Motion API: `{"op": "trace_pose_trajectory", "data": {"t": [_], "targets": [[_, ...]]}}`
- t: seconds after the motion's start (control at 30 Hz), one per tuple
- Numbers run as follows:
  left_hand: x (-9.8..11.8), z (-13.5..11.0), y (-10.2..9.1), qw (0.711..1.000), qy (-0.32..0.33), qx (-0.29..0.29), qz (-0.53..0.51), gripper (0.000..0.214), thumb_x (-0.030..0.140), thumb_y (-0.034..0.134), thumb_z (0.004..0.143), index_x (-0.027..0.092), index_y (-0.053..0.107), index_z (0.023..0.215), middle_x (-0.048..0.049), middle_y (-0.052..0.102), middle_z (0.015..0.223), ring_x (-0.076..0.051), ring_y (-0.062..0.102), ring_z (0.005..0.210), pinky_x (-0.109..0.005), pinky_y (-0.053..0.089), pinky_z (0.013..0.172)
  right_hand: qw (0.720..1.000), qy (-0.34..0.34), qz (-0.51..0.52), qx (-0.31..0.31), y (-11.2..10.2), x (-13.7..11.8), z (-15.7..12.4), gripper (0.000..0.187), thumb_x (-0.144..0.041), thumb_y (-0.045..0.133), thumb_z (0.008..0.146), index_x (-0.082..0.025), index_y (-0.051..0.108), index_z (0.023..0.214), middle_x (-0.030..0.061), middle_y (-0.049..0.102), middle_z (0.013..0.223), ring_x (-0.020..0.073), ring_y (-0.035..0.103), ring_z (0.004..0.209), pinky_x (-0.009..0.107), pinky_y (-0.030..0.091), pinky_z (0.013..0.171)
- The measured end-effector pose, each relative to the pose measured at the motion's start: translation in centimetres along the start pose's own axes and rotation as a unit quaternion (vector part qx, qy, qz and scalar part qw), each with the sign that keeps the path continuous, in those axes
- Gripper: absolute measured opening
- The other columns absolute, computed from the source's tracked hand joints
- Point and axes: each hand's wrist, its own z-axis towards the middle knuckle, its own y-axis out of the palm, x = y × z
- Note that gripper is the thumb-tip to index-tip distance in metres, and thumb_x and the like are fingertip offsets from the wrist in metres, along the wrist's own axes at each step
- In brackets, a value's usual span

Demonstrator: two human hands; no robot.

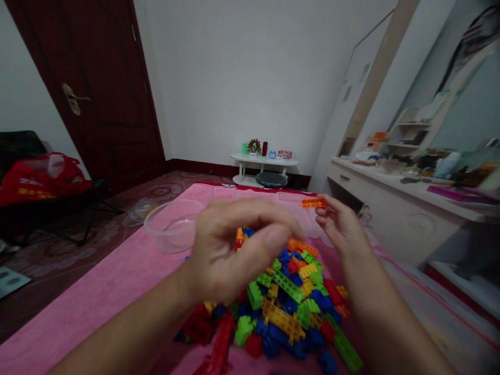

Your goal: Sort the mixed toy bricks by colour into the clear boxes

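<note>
My right hand [336, 221] pinches a long orange building block [312, 203] between thumb and fingers, raised beyond the right side of the pile. My left hand [238, 250] is above the pile, fingers curled and thumb close to the index finger. Another orange building block [305, 247] sticks out at its fingertips; the exact contact is partly hidden. Below both hands lies a heap of building blocks [287, 285] in red, blue, green, yellow and orange. The left hand covers part of this heap.
On the pink cloth [105, 307], a round clear plastic tub [156, 237] stands left of my left hand. Clear rectangular trays [287, 197] lie behind the hands, partly hidden. A white dresser [406, 208] stands to the right, and a low white table [269, 160] by the wall.
</note>
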Motion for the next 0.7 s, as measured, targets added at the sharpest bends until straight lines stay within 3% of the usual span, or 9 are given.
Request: {"op": "trace_pose_trajectory", "data": {"t": [0.07,0.1,0.13,0.23,0.3,0.4,0.57,0.63,0.7], "targets": [[-1.2,0.6,0.6,0.999,0.012,-0.042,0.007,0.022,0.033,0.05,0.088,0.021,0.068,0.085,0.0014,0.064,0.072,-0.01,0.056,0.063,-0.021,0.044,0.057,0.988,-0.029,-0.151,-0.027,-0.5,0.2,0.1,0.023,-0.039,0.064,0.063,-0.018,0.063,0.072,-0.0001,0.058,0.058,0.0099,0.047,0.045,0.021,0.034,0.041],[-2.2,1.0,1.0,0.998,0.012,-0.065,0.02,0.023,0.031,0.05,0.087,0.019,0.069,0.083,0.0011,0.064,0.069,-0.01,0.055,0.06,-0.021,0.042,0.055,0.964,-0.048,-0.26,-0.04,-0.8,0.4,0.1,0.02,-0.038,0.065,0.063,-0.019,0.065,0.069,0.0008,0.059,0.057,0.0117,0.05,0.047,0.023,0.036,0.044],[-3.4,1.4,1.4,0.996,0.007,-0.086,0.039,0.023,0.029,0.051,0.085,0.017,0.069,0.081,0.0006,0.064,0.068,-0.009,0.054,0.058,-0.021,0.04,0.054,0.922,-0.06,-0.38,-0.049,-1.0,0.6,0.1,0.016,-0.035,0.065,0.062,-0.02,0.067,0.066,0.0024,0.061,0.058,0.0145,0.054,0.051,0.025,0.039,0.048],[-7.3,2.3,2.3,0.987,-0.03,-0.112,0.107,0.023,0.027,0.051,0.082,0.015,0.071,0.083,-0.001,0.065,0.068,-0.01,0.054,0.059,-0.02,0.038,0.055,0.746,-0.043,-0.661,-0.07,-1.6,1.8,0.0,0.008,-0.025,0.069,0.054,-0.025,0.072,0.061,0.0075,0.068,0.071,0.0256,0.064,0.07,0.033,0.044,0.06],[-9.3,2.4,2.6,0.983,-0.044,-0.119,0.135,0.024,0.027,0.051,0.082,0.015,0.071,0.085,-0.0017,0.066,0.068,-0.011,0.055,0.06,-0.021,0.037,0.055,0.676,-0.009,-0.729,-0.107,-1.8,2.8,-0.2,0.021,-0.022,0.071,0.05,-0.03,0.075,0.07,0.0089,0.071,0.083,0.0305,0.065,0.081,0.037,0.045,0.063],[-11.0,2.4,2.6,0.979,-0.052,-0.114,0.159,0.026,0.028,0.049,0.082,0.016,0.071,0.087,-0.0025,0.067,0.072,-0.013,0.057,0.063,-0.021,0.038,0.057,0.65,0.007,-0.744,-0.157,-1.9,4.1,-0.3,0.034,-0.019,0.073,0.05,-0.033,0.076,0.08,0.0088,0.071,0.093,0.0314,0.065,0.087,0.038,0.047,0.067],[-12.5,2.0,2.9,0.966,-0.044,-0.149,0.207,0.024,0.026,0.052,0.079,0.017,0.07,0.091,-0.0042,0.07,0.086,-0.016,0.062,0.076,-0.024,0.042,0.067,0.643,-0.009,-0.752,-0.146,-2.0,3.2,-0.5,0.027,-0.022,0.073,0.051,-0.028,0.075,0.077,0.0112,0.071,0.09,0.0321,0.066,0.083,0.038,0.048,0.063],[-12.7,1.7,3.3,0.953,-0.053,-0.169,0.246,0.022,0.026,0.053,0.078,0.019,0.071,0.088,-0.0048,0.07,0.087,-0.018,0.062,0.079,-0.025,0.043,0.068,0.651,-0.031,-0.747,-0.128,-1.9,2.1,-0.6,0.024,-0.027,0.072,0.053,-0.027,0.075,0.077,0.0111,0.072,0.085,0.0321,0.066,0.078,0.037,0.046,0.06],[-12.7,1.4,3.7,0.938,-0.062,-0.182,0.287,0.022,0.027,0.051,0.08,0.019,0.071,0.082,-0.0057,0.07,0.085,-0.019,0.062,0.079,-0.027,0.044,0.068,0.685,-0.078,-0.714,-0.119,-1.4,1.2,-0.6,0.024,-0.032,0.07,0.057,-0.028,0.075,0.08,0.0083,0.072,0.076,0.0281,0.066,0.07,0.033,0.045,0.056]]}}
